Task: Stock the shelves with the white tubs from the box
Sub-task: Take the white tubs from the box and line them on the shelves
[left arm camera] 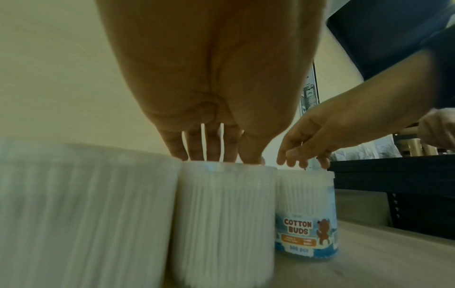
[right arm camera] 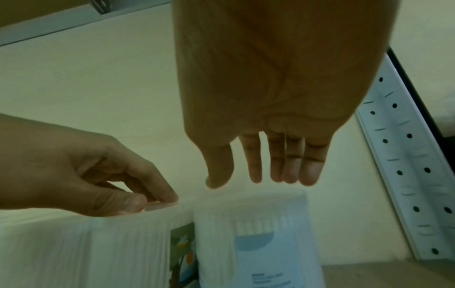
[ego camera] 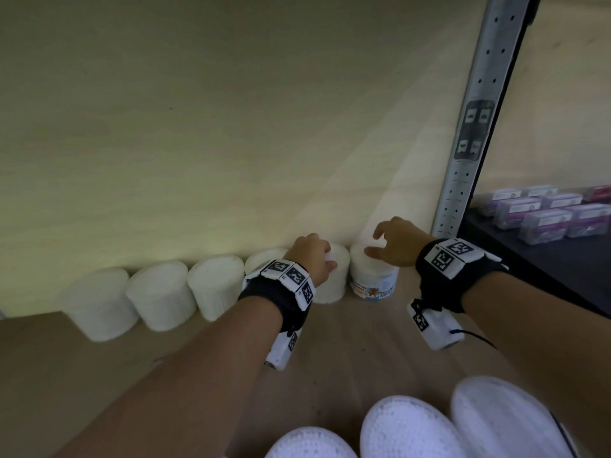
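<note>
A row of white cotton-bud tubs stands along the back of the wooden shelf (ego camera: 380, 342). My left hand (ego camera: 317, 259) (left arm camera: 221, 159) (right arm camera: 147, 200) comes down on the second tub from the right (ego camera: 337, 282) (left arm camera: 224, 214) (right arm camera: 123, 243), thumb and fingers pinching its lid rim. The rightmost tub (ego camera: 373, 279) (left arm camera: 305, 204) (right arm camera: 253, 233) shows a blue "COTTON BUDS" label. My right hand (ego camera: 380, 242) (left arm camera: 302, 161) (right arm camera: 263, 179) hovers just above its lid with fingers straight and spread, holding nothing. Further tubs (ego camera: 160, 294) continue the row to the left.
A perforated metal upright (ego camera: 476, 127) rises close to the right of the last tub. Beyond it a dark shelf (ego camera: 496, 246) carries several purple boxes (ego camera: 545, 213). More white tub tops (ego camera: 406, 428) show at the bottom edge, near me.
</note>
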`<state>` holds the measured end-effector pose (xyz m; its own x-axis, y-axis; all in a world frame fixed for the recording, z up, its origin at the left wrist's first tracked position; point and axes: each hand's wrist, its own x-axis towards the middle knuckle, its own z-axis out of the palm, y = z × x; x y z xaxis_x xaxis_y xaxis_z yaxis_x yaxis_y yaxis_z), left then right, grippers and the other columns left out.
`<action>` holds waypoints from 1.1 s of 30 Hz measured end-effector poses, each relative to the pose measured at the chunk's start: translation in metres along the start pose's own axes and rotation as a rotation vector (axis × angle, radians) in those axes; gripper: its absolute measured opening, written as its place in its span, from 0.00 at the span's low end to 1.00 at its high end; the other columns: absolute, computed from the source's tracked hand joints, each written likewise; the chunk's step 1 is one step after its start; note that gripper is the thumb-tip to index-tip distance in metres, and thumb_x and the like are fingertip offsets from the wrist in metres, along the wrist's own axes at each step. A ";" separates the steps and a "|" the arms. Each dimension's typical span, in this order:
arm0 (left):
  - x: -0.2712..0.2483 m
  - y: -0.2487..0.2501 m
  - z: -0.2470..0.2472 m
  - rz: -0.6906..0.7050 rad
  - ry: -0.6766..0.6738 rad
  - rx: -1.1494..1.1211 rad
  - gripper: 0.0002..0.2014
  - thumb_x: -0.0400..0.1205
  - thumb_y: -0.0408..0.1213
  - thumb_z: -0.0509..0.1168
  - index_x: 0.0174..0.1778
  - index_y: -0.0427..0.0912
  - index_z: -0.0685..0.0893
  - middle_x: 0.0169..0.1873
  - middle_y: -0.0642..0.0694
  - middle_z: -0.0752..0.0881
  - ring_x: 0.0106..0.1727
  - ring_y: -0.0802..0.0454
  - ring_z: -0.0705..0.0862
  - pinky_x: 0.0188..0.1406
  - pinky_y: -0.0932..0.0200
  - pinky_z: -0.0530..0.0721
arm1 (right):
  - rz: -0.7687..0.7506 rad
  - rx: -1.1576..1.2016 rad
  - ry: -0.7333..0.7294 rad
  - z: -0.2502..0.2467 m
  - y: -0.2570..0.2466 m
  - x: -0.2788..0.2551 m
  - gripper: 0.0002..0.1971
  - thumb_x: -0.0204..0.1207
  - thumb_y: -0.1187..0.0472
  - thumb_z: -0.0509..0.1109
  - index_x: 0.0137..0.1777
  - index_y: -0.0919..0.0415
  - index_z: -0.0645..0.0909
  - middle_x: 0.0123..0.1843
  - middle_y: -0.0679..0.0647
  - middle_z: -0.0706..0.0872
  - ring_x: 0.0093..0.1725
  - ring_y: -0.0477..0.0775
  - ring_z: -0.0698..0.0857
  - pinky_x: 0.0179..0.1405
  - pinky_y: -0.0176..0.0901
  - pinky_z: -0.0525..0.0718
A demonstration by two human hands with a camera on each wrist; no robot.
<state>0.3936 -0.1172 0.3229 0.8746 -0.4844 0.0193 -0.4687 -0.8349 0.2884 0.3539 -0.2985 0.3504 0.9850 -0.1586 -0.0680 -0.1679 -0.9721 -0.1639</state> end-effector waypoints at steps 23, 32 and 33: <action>-0.001 0.002 -0.003 0.001 -0.017 0.022 0.25 0.84 0.44 0.62 0.76 0.37 0.72 0.72 0.38 0.72 0.75 0.39 0.70 0.75 0.47 0.71 | -0.016 -0.048 -0.061 -0.003 0.002 -0.001 0.30 0.80 0.43 0.65 0.76 0.61 0.72 0.75 0.59 0.74 0.74 0.61 0.74 0.72 0.48 0.71; -0.001 0.003 -0.003 0.004 -0.030 0.050 0.25 0.84 0.45 0.61 0.76 0.37 0.72 0.71 0.38 0.73 0.74 0.39 0.71 0.74 0.47 0.71 | -0.025 -0.055 -0.073 0.001 0.001 0.005 0.31 0.76 0.47 0.72 0.75 0.62 0.72 0.74 0.59 0.75 0.72 0.60 0.76 0.68 0.47 0.75; -0.001 0.003 -0.003 0.004 -0.030 0.049 0.25 0.84 0.45 0.61 0.76 0.37 0.72 0.71 0.38 0.73 0.73 0.39 0.71 0.73 0.48 0.72 | -0.033 -0.058 -0.081 0.001 0.002 0.006 0.31 0.76 0.49 0.72 0.76 0.61 0.72 0.75 0.58 0.74 0.73 0.59 0.75 0.69 0.47 0.75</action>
<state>0.3912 -0.1183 0.3269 0.8692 -0.4945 -0.0089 -0.4780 -0.8446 0.2413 0.3593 -0.3008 0.3489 0.9831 -0.1136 -0.1436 -0.1300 -0.9854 -0.1101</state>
